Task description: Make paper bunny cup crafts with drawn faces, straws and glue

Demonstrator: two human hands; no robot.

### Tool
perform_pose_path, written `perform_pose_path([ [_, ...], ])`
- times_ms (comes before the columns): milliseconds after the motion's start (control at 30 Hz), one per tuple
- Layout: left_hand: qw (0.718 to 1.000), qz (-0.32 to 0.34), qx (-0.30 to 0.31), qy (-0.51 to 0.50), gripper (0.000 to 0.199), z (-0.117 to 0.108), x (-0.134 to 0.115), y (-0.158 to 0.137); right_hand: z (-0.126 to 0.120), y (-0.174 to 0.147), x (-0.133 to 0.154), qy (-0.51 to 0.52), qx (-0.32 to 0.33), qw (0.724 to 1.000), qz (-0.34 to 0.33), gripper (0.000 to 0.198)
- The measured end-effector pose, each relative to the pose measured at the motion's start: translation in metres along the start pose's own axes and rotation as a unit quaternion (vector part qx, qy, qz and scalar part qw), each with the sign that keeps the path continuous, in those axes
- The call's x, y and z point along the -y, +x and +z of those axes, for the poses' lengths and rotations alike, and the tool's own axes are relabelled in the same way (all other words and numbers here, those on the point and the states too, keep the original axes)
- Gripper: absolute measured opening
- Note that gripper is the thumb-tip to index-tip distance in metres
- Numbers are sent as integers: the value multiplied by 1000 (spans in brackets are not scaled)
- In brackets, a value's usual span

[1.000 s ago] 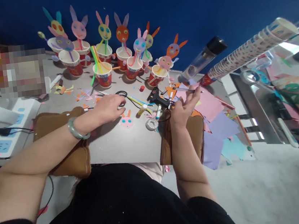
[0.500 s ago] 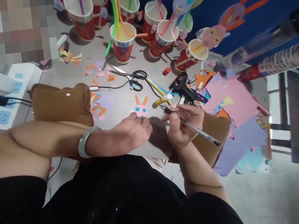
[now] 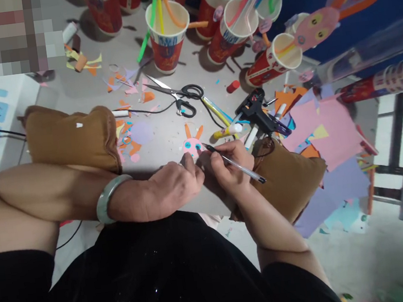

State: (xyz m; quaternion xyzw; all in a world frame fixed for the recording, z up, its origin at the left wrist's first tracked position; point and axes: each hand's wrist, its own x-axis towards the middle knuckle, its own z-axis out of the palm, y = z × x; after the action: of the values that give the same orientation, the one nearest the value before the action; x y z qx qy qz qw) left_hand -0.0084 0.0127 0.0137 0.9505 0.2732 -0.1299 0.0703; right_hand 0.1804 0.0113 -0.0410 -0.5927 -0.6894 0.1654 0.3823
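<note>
A small pink paper rabbit face (image 3: 190, 143) with orange ears and blue eyes lies on the grey table. My left hand (image 3: 165, 187) rests at its lower edge, fingers curled and pressing it down; they hide its lower part. My right hand (image 3: 233, 164) is closed around a black-and-clear pen (image 3: 245, 170). The pen's tip is beside the rabbit's right eye; whether it touches the paper I cannot tell. Just beyond the face lie a yellow marker (image 3: 223, 132) with a white end and black-handled scissors (image 3: 180, 95), their blades spread.
Red paper cups (image 3: 169, 42) with straws and paper animal faces stand at the back. A black glue gun (image 3: 257, 112) lies right of the marker, near coloured paper sheets (image 3: 335, 134). Brown cushions (image 3: 70, 140) flank my arms. Paper scraps and a power strip (image 3: 0, 126) lie leftward.
My right hand has moved left with the pen, bringing its tip to the rabbit face. My left hand stays on the face. The view has shifted slightly closer.
</note>
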Motion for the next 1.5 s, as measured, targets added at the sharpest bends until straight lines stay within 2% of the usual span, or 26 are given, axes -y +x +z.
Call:
perform_pose_path([
  [167, 1000, 10, 0, 5, 46, 3, 1, 1, 4, 3, -2, 6, 16, 1000, -3, 8],
  [367, 999, -12, -34, -1, 48, 12, -1, 4, 3, 5, -1, -22, 34, 999, -25, 9],
  [633, 998, -9, -66, 21, 51, 18, 0, 5, 4, 2, -5, -33, 50, 998, -26, 9],
  [1067, 998, -7, -69, 8, 51, 15, 2, 7, 5, 2, -5, -43, 49, 996, -53, 9],
  [1267, 1000, 1, -22, -2, 52, 4, 4, 10, 5, 2, -4, -42, 40, 996, -66, 9],
  [1500, 996, 4, -68, 64, 52, 13, 1, 8, 4, 1, -3, -51, 47, 995, -74, 8],
])
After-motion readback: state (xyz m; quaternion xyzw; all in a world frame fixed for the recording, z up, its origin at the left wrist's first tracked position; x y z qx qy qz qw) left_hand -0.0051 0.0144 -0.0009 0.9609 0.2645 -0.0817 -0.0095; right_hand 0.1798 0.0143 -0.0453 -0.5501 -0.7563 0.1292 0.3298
